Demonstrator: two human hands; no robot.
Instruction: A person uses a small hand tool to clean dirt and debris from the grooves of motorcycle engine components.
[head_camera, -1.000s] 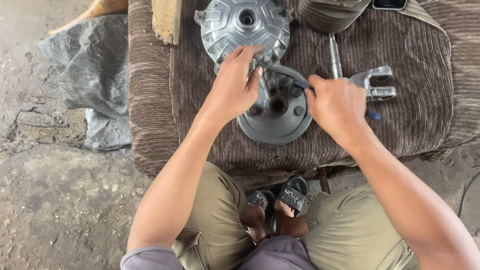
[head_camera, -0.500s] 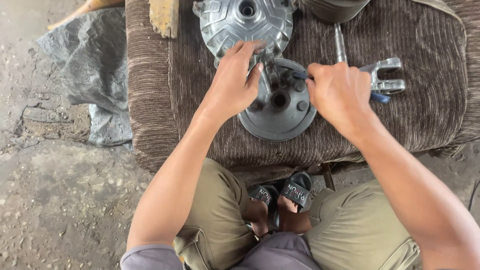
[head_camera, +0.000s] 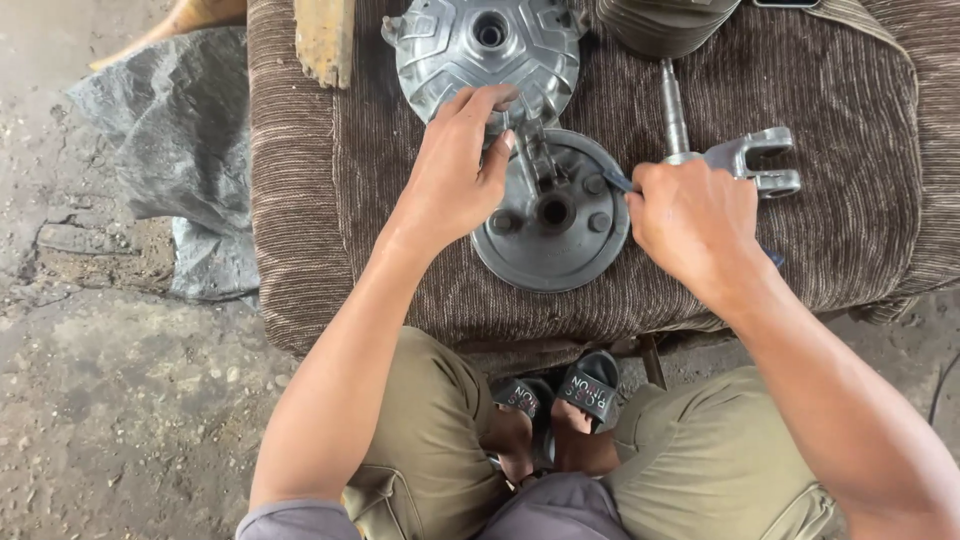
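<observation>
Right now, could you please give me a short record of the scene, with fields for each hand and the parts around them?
surface: brown ribbed cloth over a low bench
left hand: pinching a small metal part standing on the round metal plate
right hand: gripping a thin tool, tip at the plate's rim
behind plate: finned metal hub cover
right of plate: forked metal shaft
floor: grey plastic sheet

The left hand (head_camera: 455, 180) has been raised slightly, its fingertips now pinched at the upright part on the round metal plate (head_camera: 552, 215). The right hand (head_camera: 690, 220) has been drawn back rightward, clear of the plate's rim.
</observation>
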